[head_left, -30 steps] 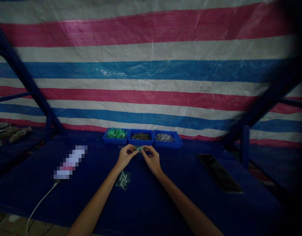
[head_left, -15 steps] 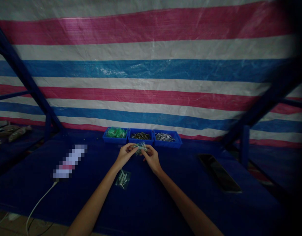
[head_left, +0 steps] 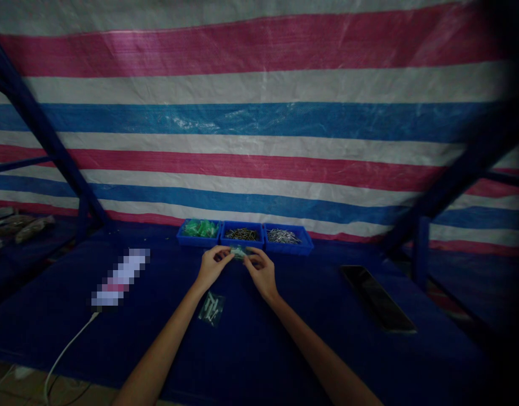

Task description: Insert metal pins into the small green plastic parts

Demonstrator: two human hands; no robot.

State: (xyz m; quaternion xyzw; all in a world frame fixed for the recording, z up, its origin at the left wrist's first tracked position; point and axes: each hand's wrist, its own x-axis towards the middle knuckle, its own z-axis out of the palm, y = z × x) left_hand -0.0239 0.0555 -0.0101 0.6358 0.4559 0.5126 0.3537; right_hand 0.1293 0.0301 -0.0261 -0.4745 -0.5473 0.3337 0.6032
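Observation:
Between my two hands is a small clear plastic bag (head_left: 238,253) with pale pieces in it. My left hand (head_left: 214,265) pinches its left side, and my right hand (head_left: 261,272) grips its right side. A second clear bag (head_left: 211,308) holding white pieces lies flat on the blue table, below my left hand. Just beyond my hands three blue bins stand in a row: one with green bags (head_left: 200,228), one with dark screws (head_left: 242,234), one with silvery screws (head_left: 283,236).
A black phone (head_left: 378,299) lies at the right of the table (head_left: 259,361). On the left is a blurred-out lit device (head_left: 122,279) with a white cable (head_left: 69,344). Blue frame posts slant up at both sides before a striped sheet (head_left: 259,121). Brown packets (head_left: 34,228) lie far left.
The bag between my hands has tilted flatter and shifted slightly. My fingers have moved a little around its edges; the rest of the table looks the same.

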